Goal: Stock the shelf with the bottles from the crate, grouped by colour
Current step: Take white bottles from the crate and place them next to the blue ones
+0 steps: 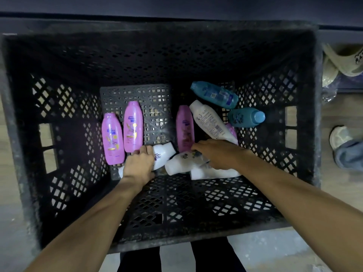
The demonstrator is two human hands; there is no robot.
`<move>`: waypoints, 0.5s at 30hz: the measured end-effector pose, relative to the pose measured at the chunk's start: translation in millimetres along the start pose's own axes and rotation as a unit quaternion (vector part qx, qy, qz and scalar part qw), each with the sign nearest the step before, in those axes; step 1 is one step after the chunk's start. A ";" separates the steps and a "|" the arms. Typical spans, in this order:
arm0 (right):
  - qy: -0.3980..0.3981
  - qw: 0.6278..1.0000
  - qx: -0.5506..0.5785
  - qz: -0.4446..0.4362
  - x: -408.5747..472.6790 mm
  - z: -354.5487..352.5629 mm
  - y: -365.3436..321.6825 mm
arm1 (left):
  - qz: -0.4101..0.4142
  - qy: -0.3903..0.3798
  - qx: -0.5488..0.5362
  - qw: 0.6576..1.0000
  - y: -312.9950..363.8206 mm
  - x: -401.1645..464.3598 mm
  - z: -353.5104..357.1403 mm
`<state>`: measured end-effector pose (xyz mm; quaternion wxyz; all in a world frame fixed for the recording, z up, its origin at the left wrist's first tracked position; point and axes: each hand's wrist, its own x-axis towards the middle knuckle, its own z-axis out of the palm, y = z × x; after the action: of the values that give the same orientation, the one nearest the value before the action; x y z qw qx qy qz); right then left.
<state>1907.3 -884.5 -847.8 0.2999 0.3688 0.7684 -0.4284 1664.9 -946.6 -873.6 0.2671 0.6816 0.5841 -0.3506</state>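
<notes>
Lying on the floor of the black crate are white, pink and teal bottles; the picking step looks underway, with white ones first. The left hand curls around 1 white bottle, grasping it. The right hand rests on another white bottle, fingers fairly straight, grip not yet closed. Next: close, lift both clear.

both hands on white bottles in a black crate, among pink and teal ones
</notes>
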 end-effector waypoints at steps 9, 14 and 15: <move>-0.048 0.997 -0.063 0.017 40.2 0.8 0.9 | -0.050 0.017 -0.104 0.993 -16.8 -9.0 -20.2; -0.108 0.989 -0.105 -0.011 44.1 -12.7 -1.9 | -0.104 0.046 -0.187 0.976 -25.4 -15.1 -21.5; -0.112 0.987 -0.112 -0.017 44.2 -13.1 -2.2 | -0.114 0.050 -0.195 0.973 -26.8 -16.8 -21.8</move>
<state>1879.4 -860.1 -875.2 0.4164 0.2697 0.7791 -0.3833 1640.9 -935.2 -845.8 0.3231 0.5621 0.7278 -0.2237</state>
